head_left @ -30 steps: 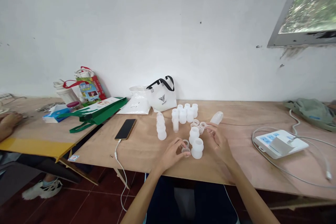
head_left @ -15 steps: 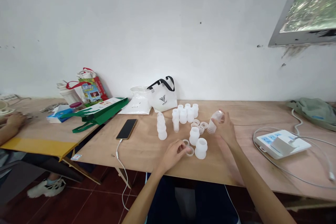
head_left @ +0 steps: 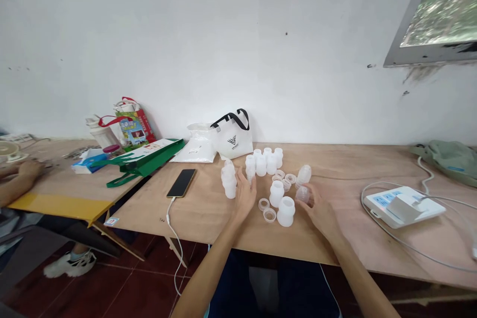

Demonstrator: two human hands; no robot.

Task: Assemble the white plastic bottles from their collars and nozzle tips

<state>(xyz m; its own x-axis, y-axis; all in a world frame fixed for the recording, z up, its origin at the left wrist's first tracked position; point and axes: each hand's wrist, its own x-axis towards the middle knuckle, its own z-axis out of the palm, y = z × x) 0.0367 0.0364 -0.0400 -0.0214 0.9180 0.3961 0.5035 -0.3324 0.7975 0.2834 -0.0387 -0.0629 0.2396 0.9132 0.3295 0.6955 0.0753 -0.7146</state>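
Observation:
My right hand (head_left: 316,211) grips a clear domed cap (head_left: 303,194) by its side, low over the table. Behind it stands a short stack of clear domed caps (head_left: 304,174). My left hand (head_left: 244,196) reaches in front of a clear ribbed stack (head_left: 250,179), thumb and fingers apart; whether it touches the stack I cannot tell. Left of that hand is a column of white translucent pieces (head_left: 229,184). Between my hands are a white pot (head_left: 286,212), a smaller-looking white pot (head_left: 276,194), and two clear rings, the nearer one (head_left: 270,210) flat on the wood.
Several white pots (head_left: 271,161) stand farther back, with loose rings (head_left: 289,175) beside them. A phone (head_left: 181,183) on a cable lies left; a power strip (head_left: 404,206) with cables sits right. White bags (head_left: 233,139) lean at the wall. A person's hand (head_left: 32,169) is far left.
My left hand has let go of the ring near the table's front and moved up beside the ribbed stack. My right hand has come down and nearer with a clear domed cap.

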